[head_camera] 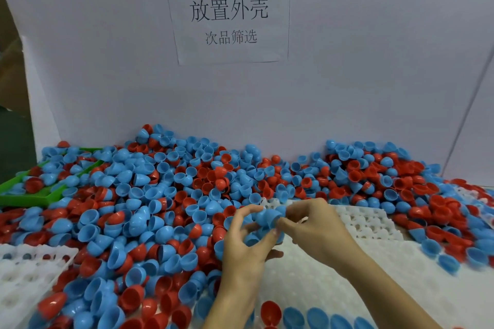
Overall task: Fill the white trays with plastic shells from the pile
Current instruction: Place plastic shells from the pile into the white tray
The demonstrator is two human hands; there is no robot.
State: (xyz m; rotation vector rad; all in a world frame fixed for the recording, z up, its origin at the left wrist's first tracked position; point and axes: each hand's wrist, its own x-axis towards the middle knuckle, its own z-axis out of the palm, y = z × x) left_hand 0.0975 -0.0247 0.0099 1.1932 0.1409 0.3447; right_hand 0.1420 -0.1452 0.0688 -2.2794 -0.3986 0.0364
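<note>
Nearest us, the white dimpled plastic tray (334,288) waits while both hands, left hand (247,244) and right hand (312,224), pinch nested blue plastic half-shells (267,218); we should twist them apart gently.

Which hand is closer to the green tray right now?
Left. The left hand sits nearer the green tray at the far left; the right hand is farther right, both gripping blue shells.

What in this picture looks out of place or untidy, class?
The pile of shells has spilled over the green tray at far left, half burying it, and loose shells lie on the white tray at right. The paper sign hangs slightly crooked.
</note>
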